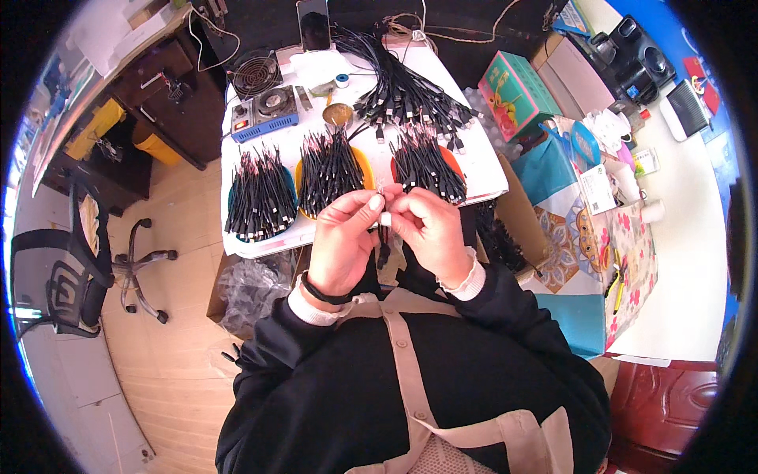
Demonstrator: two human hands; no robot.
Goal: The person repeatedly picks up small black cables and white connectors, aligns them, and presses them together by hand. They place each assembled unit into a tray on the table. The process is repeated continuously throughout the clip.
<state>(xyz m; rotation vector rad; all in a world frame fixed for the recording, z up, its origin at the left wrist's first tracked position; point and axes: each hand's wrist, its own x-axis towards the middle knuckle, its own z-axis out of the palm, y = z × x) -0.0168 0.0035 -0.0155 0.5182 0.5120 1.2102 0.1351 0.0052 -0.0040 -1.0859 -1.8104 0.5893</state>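
Observation:
My left hand (346, 229) and my right hand (429, 231) meet over the near edge of a white table (268, 246). Both are closed, thumb and forefinger pinched together at one spot. Between the fingertips is a thin cable end (382, 191), mostly covered by the fingers. Just beyond lie three bundles of short black cables with small plugs and pinkish bare wire ends: the left bundle (262, 193) on a teal tray, the middle bundle (328, 170) on a yellow tray, the right bundle (429, 162) on a red tray.
Behind the bundles stand a blue box-shaped device (264, 114), a fan (257, 75), a small round pan (338, 114), a blue spool (342, 80) and a phone (314, 28). Longer black cables (410, 95) spread at the back right. An open carton (521, 213) sits right of the table.

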